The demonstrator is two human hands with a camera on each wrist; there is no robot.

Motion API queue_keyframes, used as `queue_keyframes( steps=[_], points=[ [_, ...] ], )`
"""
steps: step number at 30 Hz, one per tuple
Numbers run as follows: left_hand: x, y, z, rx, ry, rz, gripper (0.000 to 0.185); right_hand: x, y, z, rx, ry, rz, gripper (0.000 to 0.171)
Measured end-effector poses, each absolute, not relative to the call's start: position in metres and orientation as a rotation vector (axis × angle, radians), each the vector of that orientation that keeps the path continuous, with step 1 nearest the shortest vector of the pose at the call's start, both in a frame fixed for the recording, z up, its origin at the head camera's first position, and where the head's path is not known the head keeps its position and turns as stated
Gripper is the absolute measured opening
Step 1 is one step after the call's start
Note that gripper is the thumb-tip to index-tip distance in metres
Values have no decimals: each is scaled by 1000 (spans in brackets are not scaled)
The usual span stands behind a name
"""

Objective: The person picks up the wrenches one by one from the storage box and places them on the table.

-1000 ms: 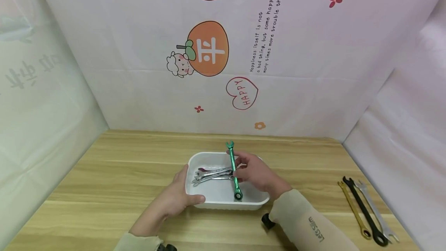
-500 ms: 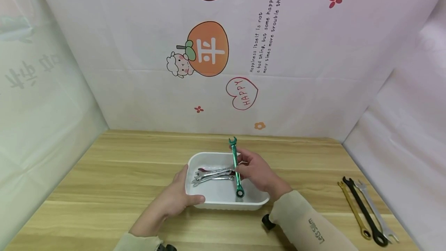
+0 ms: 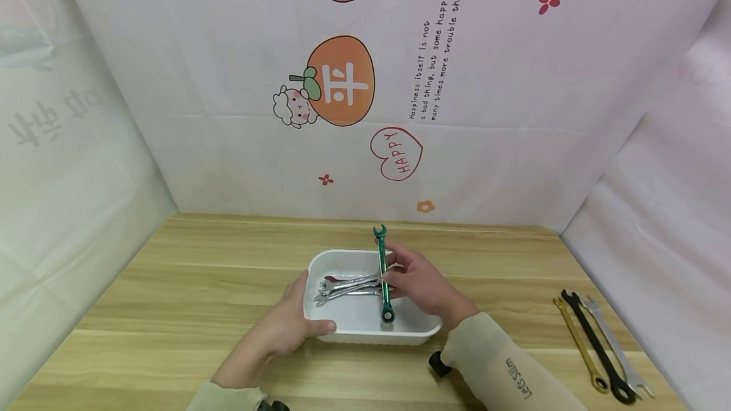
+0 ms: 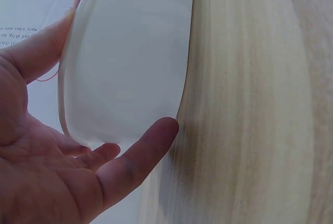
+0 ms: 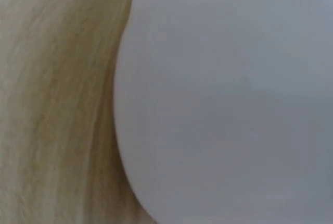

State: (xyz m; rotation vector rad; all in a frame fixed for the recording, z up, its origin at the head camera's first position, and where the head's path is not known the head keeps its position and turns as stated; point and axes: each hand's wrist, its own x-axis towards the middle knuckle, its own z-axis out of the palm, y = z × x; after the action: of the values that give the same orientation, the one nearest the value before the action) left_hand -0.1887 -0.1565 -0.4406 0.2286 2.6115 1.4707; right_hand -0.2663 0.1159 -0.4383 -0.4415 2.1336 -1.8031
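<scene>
In the head view my right hand (image 3: 419, 281) pinches a green combination wrench (image 3: 383, 271) over the white plastic tray (image 3: 365, 337). Its open end points to the back, the ring end toward me. Inside the tray, several silver wrenches (image 3: 345, 284) lie in a pile at the left; something dark red shows partly beneath them. My left hand (image 3: 291, 319) grips the tray's left end, its thumb over the near rim. The left wrist view shows that hand (image 4: 57, 161) with fingers spread along the tray's outer wall (image 4: 125, 67). Only the tray's wall (image 5: 223, 109) and wood appear in the right wrist view.
On the wooden table (image 3: 171, 309), a gold wrench (image 3: 581, 344), a black wrench (image 3: 596, 344) and a silver wrench (image 3: 617, 344) lie side by side at the right. Printed white cloth (image 3: 485, 163) stands behind the table and along both sides.
The green wrench in my right hand has risen slightly, shifted right and then a little back left. My left hand and the tray have stayed put.
</scene>
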Motion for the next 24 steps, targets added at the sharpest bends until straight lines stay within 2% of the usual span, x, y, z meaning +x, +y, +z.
queue_keyframes(
  steps=[7, 16, 24],
  points=[
    [-189, -157, -442, 240, 2622, 1453, 118, -268, 115, -439, -369, 2146, -1850, 57],
    [-189, -157, -441, 232, 2619, 1455, 118, -270, 115, -439, -218, 2194, -1940, 63],
    [-191, -157, -445, 234, 2620, 1464, 117, -270, 120, -433, -141, 2241, -1959, 59]
  ],
)
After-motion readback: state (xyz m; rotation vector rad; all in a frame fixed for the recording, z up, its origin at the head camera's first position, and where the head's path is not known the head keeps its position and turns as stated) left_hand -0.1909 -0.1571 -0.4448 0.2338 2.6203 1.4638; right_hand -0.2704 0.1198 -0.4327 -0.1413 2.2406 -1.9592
